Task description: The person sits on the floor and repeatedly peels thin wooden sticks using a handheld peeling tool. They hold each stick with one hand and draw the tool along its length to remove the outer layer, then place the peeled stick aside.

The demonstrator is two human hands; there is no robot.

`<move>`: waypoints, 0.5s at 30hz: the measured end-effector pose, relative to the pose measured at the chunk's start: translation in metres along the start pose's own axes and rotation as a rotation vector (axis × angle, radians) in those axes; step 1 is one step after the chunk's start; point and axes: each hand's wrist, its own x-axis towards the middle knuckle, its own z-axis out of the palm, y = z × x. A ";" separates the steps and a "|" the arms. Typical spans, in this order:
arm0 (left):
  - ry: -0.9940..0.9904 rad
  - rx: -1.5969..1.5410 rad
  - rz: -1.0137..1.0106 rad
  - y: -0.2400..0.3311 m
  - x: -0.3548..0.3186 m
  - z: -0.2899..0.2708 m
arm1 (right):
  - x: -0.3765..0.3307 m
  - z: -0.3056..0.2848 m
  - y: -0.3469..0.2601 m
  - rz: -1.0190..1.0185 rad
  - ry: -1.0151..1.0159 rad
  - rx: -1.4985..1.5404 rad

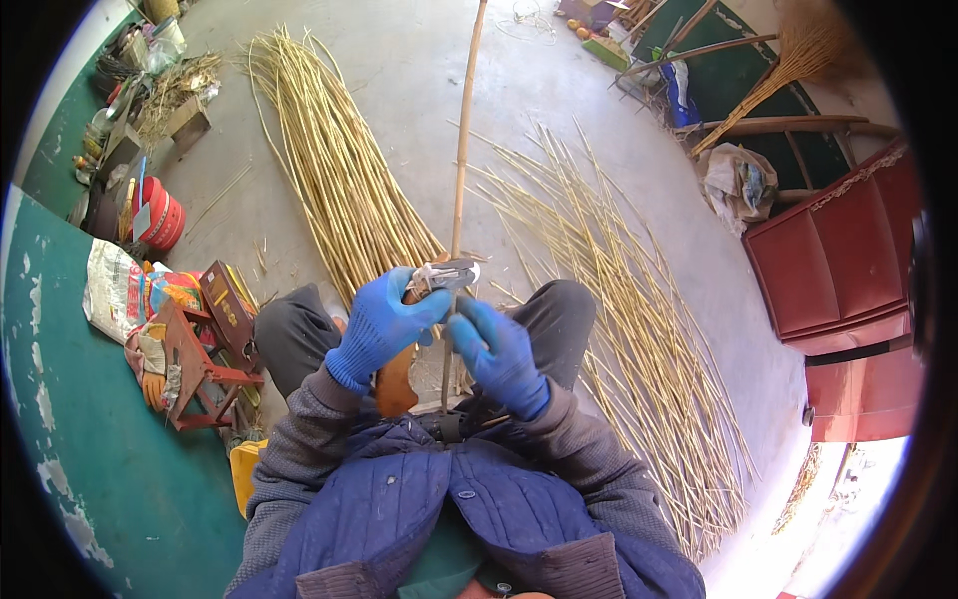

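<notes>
A long thin wooden stick [463, 150] stands nearly upright between my knees, its upper end running out of the top of the view. My left hand [384, 324], in a blue knitted glove, is closed around a tool with a grey metal head [451, 274] and a curved brown wooden handle [396, 384]. That metal head rests against the stick; its exact kind is hard to make out. Just below, my right hand [496, 354], gloved in blue too, has its fingers curled around the stick. Its fingers are slightly blurred.
A bundle of peeled-looking sticks [339, 160] lies ahead to the left, and a looser spread of sticks [639, 369] to the right. A red wooden stool [195, 374], a red bucket [160, 215], a broom [773, 80] and a dark red sofa [838, 260] stand around the sides.
</notes>
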 end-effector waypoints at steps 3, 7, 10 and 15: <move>-0.014 0.082 0.077 -0.007 0.010 0.014 | -0.005 0.012 0.014 -0.036 0.099 0.051; -0.068 -0.305 0.031 -0.010 0.031 0.007 | -0.003 -0.001 0.029 -0.190 0.118 -0.257; 0.198 -0.361 0.142 0.000 0.074 -0.042 | -0.037 -0.031 0.030 -0.350 0.019 -0.397; 0.377 -0.264 0.196 0.009 0.121 -0.139 | -0.126 -0.123 0.057 -0.311 -0.292 -0.629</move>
